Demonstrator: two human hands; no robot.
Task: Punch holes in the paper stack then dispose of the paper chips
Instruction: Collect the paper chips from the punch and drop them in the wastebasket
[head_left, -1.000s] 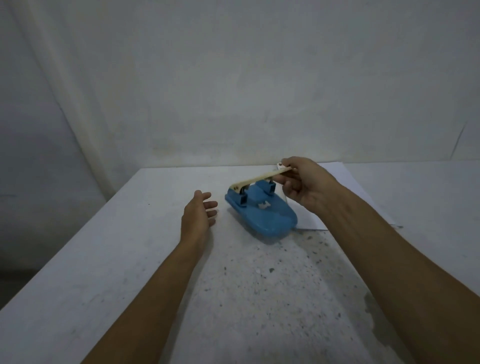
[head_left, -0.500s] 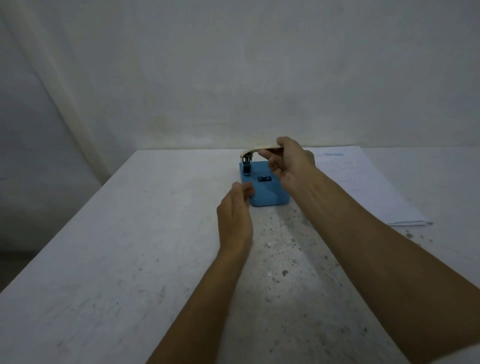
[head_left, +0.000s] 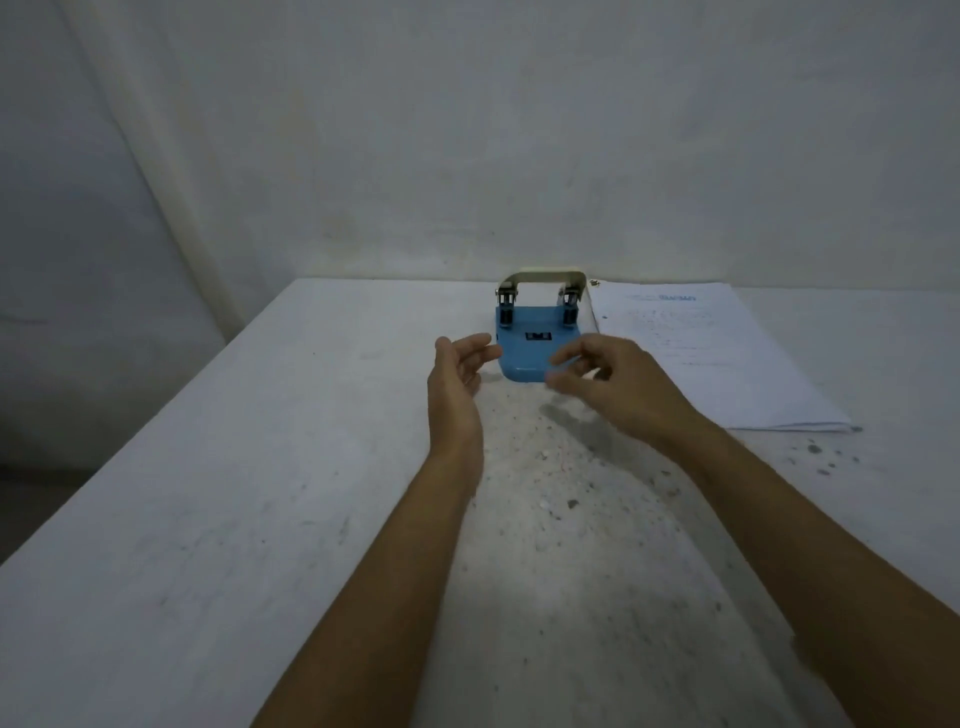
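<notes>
A blue hole punch (head_left: 535, 343) with a cream lever stands on the white table (head_left: 260, 493), its base end facing me and the lever raised at the far side. A stack of white printed paper (head_left: 717, 358) lies flat just right of it. My left hand (head_left: 460, 374) hovers at the punch's near left corner, fingers apart, holding nothing. My right hand (head_left: 613, 384) hovers over the near right corner, fingers loosely curled and apart, also holding nothing.
Dark specks and small bits of debris (head_left: 571, 503) are scattered on the table in front of the punch and right of the paper. A pale wall stands right behind the table's far edge. The table's left edge drops away to a dark floor.
My right hand let go of the punch's lever and drew back toward me. The punch now sits squared, base end toward me. My left hand opened beside its left corner.
</notes>
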